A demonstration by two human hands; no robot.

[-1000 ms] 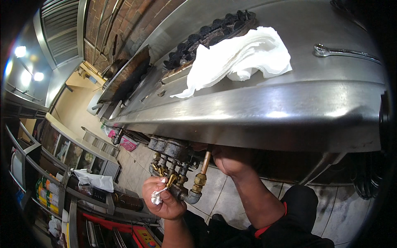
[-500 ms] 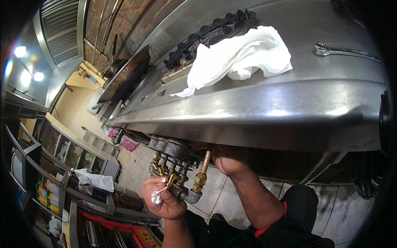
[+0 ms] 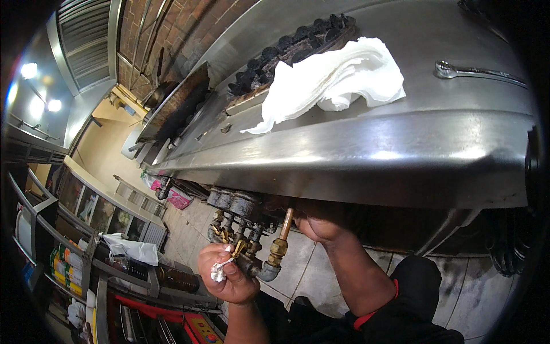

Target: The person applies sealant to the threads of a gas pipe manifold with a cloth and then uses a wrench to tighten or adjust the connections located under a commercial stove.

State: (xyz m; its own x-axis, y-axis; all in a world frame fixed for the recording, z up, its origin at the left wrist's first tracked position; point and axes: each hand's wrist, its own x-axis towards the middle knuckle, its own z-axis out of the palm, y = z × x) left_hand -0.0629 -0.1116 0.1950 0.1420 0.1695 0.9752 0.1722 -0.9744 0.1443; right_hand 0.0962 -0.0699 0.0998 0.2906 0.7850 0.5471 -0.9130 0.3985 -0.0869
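Observation:
My left hand [image 3: 234, 280] is closed on a small crumpled piece of white paper towel [image 3: 218, 272]. Its fingertips are right by a brass valve handle [image 3: 239, 249] on the pipework; whether they also grip it I cannot tell. My right hand [image 3: 322, 225] reaches under the front edge of the steel counter [image 3: 355, 178], just right of a copper pipe [image 3: 287, 223]. Shadow and the edge hide its fingers. Below the copper pipe are a brass fitting [image 3: 278, 251] and a grey elbow [image 3: 267, 272]. Dark, grimy valve bodies [image 3: 232, 200] hang beside them.
Folded white paper towels [image 3: 338, 74] and a metal wrench [image 3: 478, 71] lie on the countertop. Behind the towels sits a blackened burner part [image 3: 292, 49]. Shelving with packages [image 3: 66, 269] stands at the left. Floor tiles [image 3: 303, 269] show below the pipes.
My right hand has shifted very slightly under the counter edge. My left hand stays by the brass handle with the white paper towel in it.

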